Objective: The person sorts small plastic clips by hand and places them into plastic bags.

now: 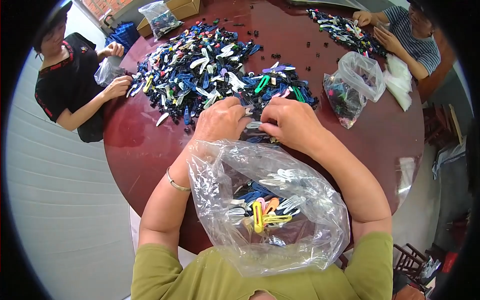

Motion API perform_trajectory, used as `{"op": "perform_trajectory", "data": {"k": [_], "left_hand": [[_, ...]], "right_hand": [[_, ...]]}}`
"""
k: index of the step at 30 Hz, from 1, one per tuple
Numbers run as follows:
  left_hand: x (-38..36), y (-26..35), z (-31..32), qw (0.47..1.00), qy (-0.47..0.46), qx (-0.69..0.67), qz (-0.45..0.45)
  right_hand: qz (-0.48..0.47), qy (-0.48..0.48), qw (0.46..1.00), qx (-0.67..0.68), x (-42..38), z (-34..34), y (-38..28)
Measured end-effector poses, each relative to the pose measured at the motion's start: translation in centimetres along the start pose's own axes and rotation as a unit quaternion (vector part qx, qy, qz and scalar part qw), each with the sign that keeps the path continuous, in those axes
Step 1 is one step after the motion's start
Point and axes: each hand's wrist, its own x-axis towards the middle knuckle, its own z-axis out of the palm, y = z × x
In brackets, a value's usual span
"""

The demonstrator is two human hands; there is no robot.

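My left hand [222,120] and my right hand [291,124] are close together at the near edge of a big pile of snap hair clips [200,62]. Both have their fingers curled and closed. A pale snap hair clip [253,125] shows between them, at the fingertips of my right hand. What my left hand pinches is hidden by its fingers. An open clear plastic bag [325,200] spreads below my wrists, against my body. Inside it are white, blue, pink and orange clips and a yellow hair clip [258,217].
Across the round red table [150,165], one person [70,75] works at the left and another [412,35] at the right, beside a second clip pile [345,32]. A clear bag [350,95] with dark clips stands at right, another bag [160,20] at the back.
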Motion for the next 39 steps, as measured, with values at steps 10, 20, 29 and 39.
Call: {"op": "perform_trajectory", "data": {"k": [10,20,29,39], "left_hand": [[0.2,0.0,0.1,0.998,0.027,-0.028,-0.045],[0.1,0.3,-0.4,0.996,0.001,-0.046,-0.071],[0.2,0.2,-1.1,0.995,-0.013,-0.078,-0.059],[0.3,0.2,-0.9,0.995,-0.019,-0.080,-0.050]], "right_hand": [[0.077,-0.007,0.988,0.132,0.5,-1.2,0.9],[0.141,0.026,0.900,0.412,0.1,-7.8,-2.9],[-0.101,0.010,0.959,0.265,-1.8,-9.2,-6.7],[0.043,0.011,0.999,0.004,0.4,-1.5,1.2]]}}
